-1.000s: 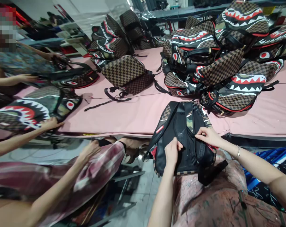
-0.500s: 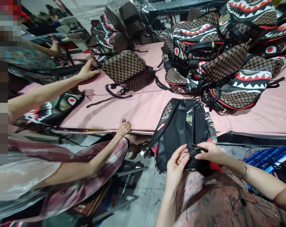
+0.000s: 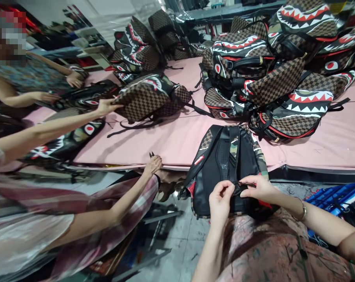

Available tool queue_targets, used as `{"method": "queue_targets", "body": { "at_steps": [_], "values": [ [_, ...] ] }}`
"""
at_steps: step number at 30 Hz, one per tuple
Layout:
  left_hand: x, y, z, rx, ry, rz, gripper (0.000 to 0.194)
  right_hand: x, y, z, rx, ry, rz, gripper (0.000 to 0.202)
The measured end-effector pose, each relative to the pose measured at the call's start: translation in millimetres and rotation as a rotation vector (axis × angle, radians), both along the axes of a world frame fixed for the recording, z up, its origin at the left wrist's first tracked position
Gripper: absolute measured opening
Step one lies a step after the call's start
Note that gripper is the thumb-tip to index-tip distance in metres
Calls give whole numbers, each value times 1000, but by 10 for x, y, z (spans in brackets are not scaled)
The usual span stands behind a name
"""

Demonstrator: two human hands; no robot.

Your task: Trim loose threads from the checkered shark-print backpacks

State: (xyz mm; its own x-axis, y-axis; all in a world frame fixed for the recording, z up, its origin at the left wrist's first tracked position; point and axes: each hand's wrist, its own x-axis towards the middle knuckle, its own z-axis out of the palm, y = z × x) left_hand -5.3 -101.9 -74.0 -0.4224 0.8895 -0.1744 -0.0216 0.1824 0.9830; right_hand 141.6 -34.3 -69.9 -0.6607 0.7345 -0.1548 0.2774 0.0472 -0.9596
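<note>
A black backpack (image 3: 211, 172) with checkered and camouflage edges leans on the table edge in front of me, its back panel and shoulder straps facing up. My left hand (image 3: 221, 199) pinches a black strap (image 3: 236, 189) at the lower middle of the pack. Close beside it, my right hand (image 3: 259, 188) is closed around slim dark thread snips, mostly hidden by the fingers, with its fingertips at the same strap. The snips' blades cannot be made out clearly.
Checkered shark-mouth backpacks (image 3: 242, 51) are heaped on the pink table (image 3: 177, 145). At left, a co-worker's hand (image 3: 107, 106) grips a checkered backpack (image 3: 145, 96); their other hand (image 3: 154, 164) holds small snips. Another person handles a bag farther left. Blue items (image 3: 333, 203) lie at lower right.
My left fingers have closed into a tighter pinch at the strap, and the snips in my right hand show less. The co-worker's hand has taken hold of a checkered backpack and tilted it.
</note>
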Motion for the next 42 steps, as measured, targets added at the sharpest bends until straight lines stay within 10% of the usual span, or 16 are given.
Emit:
{"method": "queue_targets", "body": {
  "at_steps": [4, 18, 33, 42],
  "values": [
    [73, -24, -30, 5, -122, 86, 22, 136, 154, 184, 293, -121, -48, 24],
    [93, -21, -15, 30, 11, 78, 20, 140, 604, 681, 912, -326, 575, 25],
    [68, -19, 50, -27, -534, 153, 30, 53, 663, 550, 697, -220, 557, 24],
    [-124, 119, 46, -112, -749, -35, 49, 264, 153, -19, -37, 55, -8, 48]
  ]
}}
